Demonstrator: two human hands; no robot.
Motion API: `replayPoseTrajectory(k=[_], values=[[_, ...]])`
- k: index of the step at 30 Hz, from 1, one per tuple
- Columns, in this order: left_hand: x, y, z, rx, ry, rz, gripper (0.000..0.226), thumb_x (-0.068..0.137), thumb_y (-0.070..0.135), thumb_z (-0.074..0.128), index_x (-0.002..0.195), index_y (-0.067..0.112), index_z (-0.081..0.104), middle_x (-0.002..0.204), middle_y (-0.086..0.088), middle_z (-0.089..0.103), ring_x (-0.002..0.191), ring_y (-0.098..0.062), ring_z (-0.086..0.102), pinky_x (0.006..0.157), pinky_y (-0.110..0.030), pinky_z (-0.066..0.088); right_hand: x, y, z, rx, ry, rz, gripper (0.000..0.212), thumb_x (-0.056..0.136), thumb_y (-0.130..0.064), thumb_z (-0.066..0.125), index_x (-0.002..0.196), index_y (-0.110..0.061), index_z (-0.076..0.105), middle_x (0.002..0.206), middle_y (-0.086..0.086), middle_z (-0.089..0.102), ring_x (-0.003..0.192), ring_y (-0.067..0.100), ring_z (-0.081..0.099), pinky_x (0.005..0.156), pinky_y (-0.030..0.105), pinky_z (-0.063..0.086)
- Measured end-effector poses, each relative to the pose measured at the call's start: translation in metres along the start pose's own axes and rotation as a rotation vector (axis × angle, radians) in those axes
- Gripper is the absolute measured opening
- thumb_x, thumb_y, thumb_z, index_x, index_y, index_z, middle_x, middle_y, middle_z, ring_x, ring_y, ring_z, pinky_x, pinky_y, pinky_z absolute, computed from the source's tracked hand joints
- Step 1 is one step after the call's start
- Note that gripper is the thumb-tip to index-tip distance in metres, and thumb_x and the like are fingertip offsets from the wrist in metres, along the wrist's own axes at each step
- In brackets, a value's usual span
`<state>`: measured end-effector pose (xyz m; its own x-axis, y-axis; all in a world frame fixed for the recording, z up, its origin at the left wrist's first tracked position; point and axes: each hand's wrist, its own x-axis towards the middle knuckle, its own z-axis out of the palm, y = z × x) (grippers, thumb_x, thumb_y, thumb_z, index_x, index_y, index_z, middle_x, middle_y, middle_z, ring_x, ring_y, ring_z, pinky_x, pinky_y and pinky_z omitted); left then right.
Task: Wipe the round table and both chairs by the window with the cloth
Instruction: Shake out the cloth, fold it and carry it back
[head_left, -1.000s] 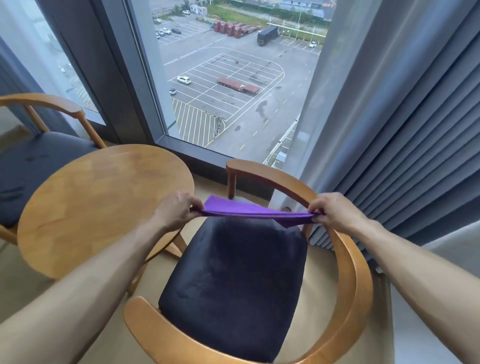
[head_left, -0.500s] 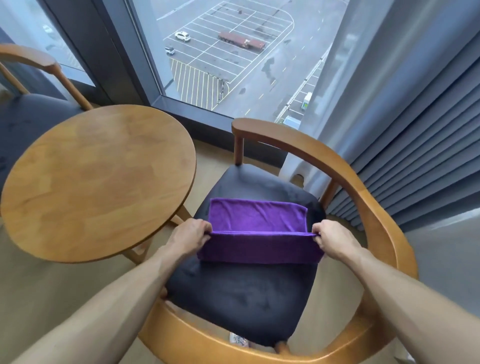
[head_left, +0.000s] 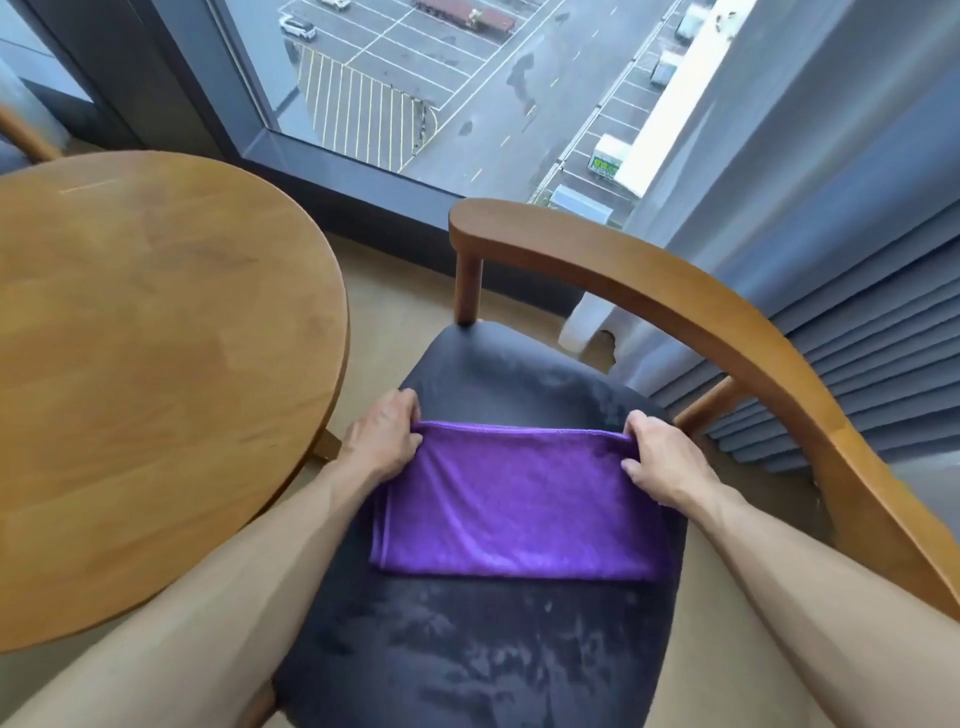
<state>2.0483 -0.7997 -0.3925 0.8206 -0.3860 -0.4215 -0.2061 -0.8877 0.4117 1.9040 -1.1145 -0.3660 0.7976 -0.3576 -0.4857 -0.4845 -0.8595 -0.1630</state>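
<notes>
A purple cloth (head_left: 519, 509) lies folded on the dark seat cushion (head_left: 493, 654) of the near wooden chair (head_left: 649, 291). My left hand (head_left: 387, 434) pinches the cloth's far left corner. At the far right corner my right hand (head_left: 662, 457) pinches the fold. The round wooden table (head_left: 145, 364) stands to the left of the chair. Only a sliver of the second chair (head_left: 23, 137) shows at the far left edge.
A floor-to-ceiling window (head_left: 415, 78) runs along the far side, with a dark frame at floor level. Grey-blue curtains (head_left: 857, 260) hang close behind the chair's curved backrest on the right. Beige floor shows between table and chair.
The cloth went from stretched in the air above the chair to laid on the seat and folded over toward me. The view has dropped closer to the seat.
</notes>
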Motion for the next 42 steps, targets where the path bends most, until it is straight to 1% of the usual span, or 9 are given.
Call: replayPoseTrajectory(k=[5, 9, 17, 24, 27, 32, 37, 40, 42], values=[[-0.001, -0.003, -0.002, 0.038, -0.128, -0.010, 0.017, 0.090, 0.031, 0.065, 0.095, 0.016, 0.057, 0.101, -0.004, 0.060, 0.099, -0.026, 0.058, 0.087, -0.037, 0.048, 0.002, 0.008, 0.004, -0.015, -0.086, 0.083, 0.031, 0.073, -0.046, 0.071, 0.083, -0.024, 0.052, 0.086, -0.006, 0.062, 0.087, 0.023, 0.065, 0.070, 0.033, 0.049], [0.002, 0.002, -0.015, 0.004, -0.193, -0.054, 0.021, 0.087, 0.035, 0.067, 0.081, 0.021, 0.053, 0.088, 0.000, 0.058, 0.088, -0.023, 0.058, 0.072, -0.033, 0.043, 0.004, 0.011, -0.005, 0.251, -0.109, 0.174, 0.030, 0.074, -0.044, 0.074, 0.076, -0.020, 0.055, 0.076, -0.001, 0.065, 0.055, 0.022, 0.067, 0.045, 0.028, 0.052], [-0.023, 0.076, -0.034, -0.338, -0.343, -0.279, 0.006, 0.072, 0.012, 0.063, 0.072, 0.006, 0.061, 0.063, -0.012, 0.068, 0.055, -0.033, 0.071, 0.041, -0.029, 0.052, -0.007, 0.010, -0.008, 0.389, -0.097, 0.195, 0.021, 0.083, -0.040, 0.066, 0.081, -0.021, 0.059, 0.081, -0.002, 0.067, 0.070, 0.012, 0.062, 0.053, 0.025, 0.041], [-0.032, 0.210, 0.027, -0.807, -0.549, -0.250, 0.010, 0.085, 0.004, 0.062, 0.091, -0.003, 0.060, 0.079, -0.020, 0.064, 0.076, -0.038, 0.073, 0.073, -0.049, 0.063, -0.014, 0.018, -0.009, 0.760, -0.225, 0.261, 0.039, 0.097, -0.041, 0.047, 0.084, -0.011, 0.068, 0.081, 0.009, 0.065, 0.070, 0.020, 0.055, 0.068, 0.032, 0.041], [-0.028, 0.232, 0.048, -0.891, -0.712, -0.248, 0.026, 0.092, 0.008, 0.056, 0.116, -0.002, 0.059, 0.105, -0.021, 0.067, 0.099, -0.032, 0.071, 0.084, -0.045, 0.061, -0.012, 0.023, -0.010, 0.967, -0.299, 0.405, 0.056, 0.096, -0.059, 0.036, 0.107, -0.015, 0.070, 0.106, 0.009, 0.071, 0.099, 0.024, 0.065, 0.092, 0.038, 0.050], [-0.023, 0.198, 0.051, -0.436, -0.243, -0.082, 0.027, 0.082, 0.009, 0.051, 0.100, 0.019, 0.069, 0.101, -0.008, 0.073, 0.096, -0.028, 0.070, 0.087, -0.038, 0.058, -0.015, 0.030, -0.004, 0.912, -0.223, 0.280, 0.036, 0.085, -0.049, 0.067, 0.108, -0.021, 0.065, 0.105, 0.002, 0.071, 0.094, 0.017, 0.068, 0.082, 0.035, 0.055], [-0.045, 0.161, 0.072, -0.132, 0.007, -0.090, 0.039, 0.085, 0.023, 0.067, 0.118, 0.016, 0.047, 0.121, -0.006, 0.047, 0.113, -0.029, 0.052, 0.089, -0.042, 0.047, -0.020, 0.026, 0.011, 0.769, -0.093, 0.321, 0.043, 0.070, -0.034, 0.083, 0.105, -0.020, 0.060, 0.103, -0.001, 0.066, 0.092, 0.017, 0.063, 0.084, 0.036, 0.053], [-0.033, 0.159, 0.078, -0.351, -0.009, -0.204, 0.066, 0.081, 0.035, 0.078, 0.132, 0.012, 0.041, 0.128, -0.009, 0.048, 0.118, -0.031, 0.054, 0.097, -0.042, 0.047, -0.018, 0.021, 0.012, 0.717, -0.064, 0.340, 0.050, 0.067, -0.034, 0.086, 0.108, -0.019, 0.061, 0.105, -0.002, 0.065, 0.095, 0.019, 0.063, 0.087, 0.038, 0.053], [-0.020, 0.160, 0.071, -0.616, -0.093, -0.323, 0.057, 0.078, 0.027, 0.082, 0.123, 0.009, 0.052, 0.114, -0.009, 0.060, 0.103, -0.025, 0.062, 0.088, -0.032, 0.053, -0.021, 0.017, 0.006, 0.736, -0.030, 0.326, 0.043, 0.066, -0.032, 0.087, 0.099, -0.021, 0.063, 0.098, -0.001, 0.067, 0.089, 0.019, 0.065, 0.079, 0.036, 0.055]])
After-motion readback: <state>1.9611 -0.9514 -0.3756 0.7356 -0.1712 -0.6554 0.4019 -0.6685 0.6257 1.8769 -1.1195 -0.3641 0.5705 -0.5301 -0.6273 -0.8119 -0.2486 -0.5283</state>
